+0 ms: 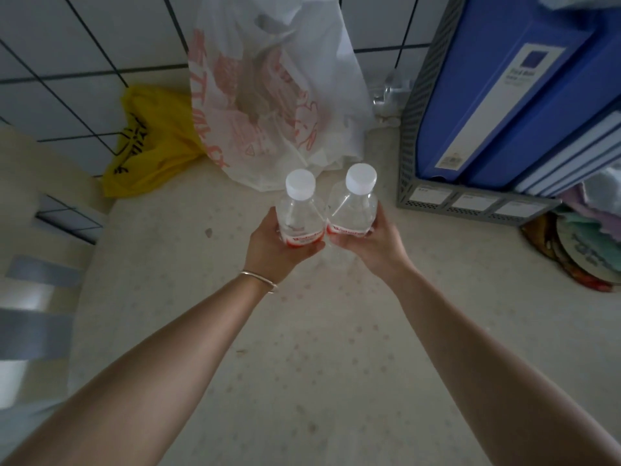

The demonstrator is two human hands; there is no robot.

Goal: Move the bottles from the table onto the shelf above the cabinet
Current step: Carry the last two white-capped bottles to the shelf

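Note:
Two clear plastic bottles with white caps and red labels stand upright side by side over the pale speckled surface (302, 348). My left hand (272, 250) grips the left bottle (299, 210) round its lower body. My right hand (373, 245) grips the right bottle (354, 205) the same way. The two bottles almost touch each other. Their bases are hidden by my fingers, so I cannot tell whether they rest on the surface.
A white plastic bag with red print (268, 95) stands just behind the bottles, and a yellow bag (151, 146) lies to its left. A grey file rack (470, 196) with blue binders (504, 95) fills the right. The white tiled wall (84, 55) is behind.

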